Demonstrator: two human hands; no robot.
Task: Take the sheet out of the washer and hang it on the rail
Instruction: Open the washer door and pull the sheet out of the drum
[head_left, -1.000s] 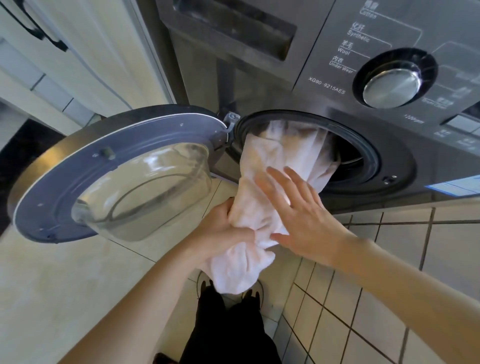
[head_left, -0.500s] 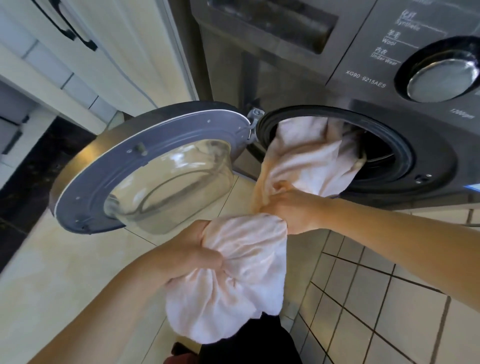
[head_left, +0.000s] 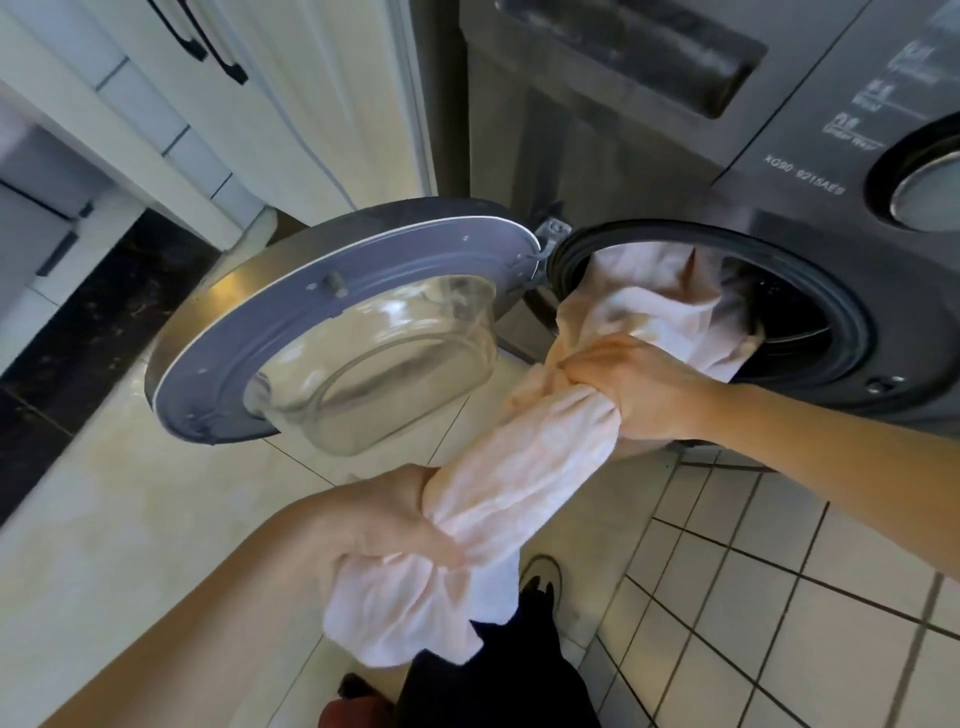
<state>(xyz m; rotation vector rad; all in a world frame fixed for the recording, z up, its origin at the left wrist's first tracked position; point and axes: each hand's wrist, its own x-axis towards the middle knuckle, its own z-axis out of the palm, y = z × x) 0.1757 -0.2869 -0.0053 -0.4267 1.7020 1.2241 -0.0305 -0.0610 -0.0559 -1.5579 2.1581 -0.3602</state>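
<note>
A pale pink-white sheet (head_left: 524, 478) comes out of the dark grey washer (head_left: 649, 171) as a bunched rope. Its far end still lies inside the drum opening (head_left: 810, 322). My right hand (head_left: 639, 384) grips the sheet just below the drum's rim. My left hand (head_left: 379, 525) grips it lower down and nearer to me, with a loose end hanging under the fist. The rail is not in view.
The round washer door (head_left: 332, 332) stands swung open to the left, glass bowl toward me. White cabinets (head_left: 171, 104) rise at the back left. My dark trousers and shoes (head_left: 498, 660) are on the cream tiled floor (head_left: 779, 597).
My right hand went from lying flat on the sheet to gripping it near the drum. My left hand pulled its end down and toward me, drawing more sheet out.
</note>
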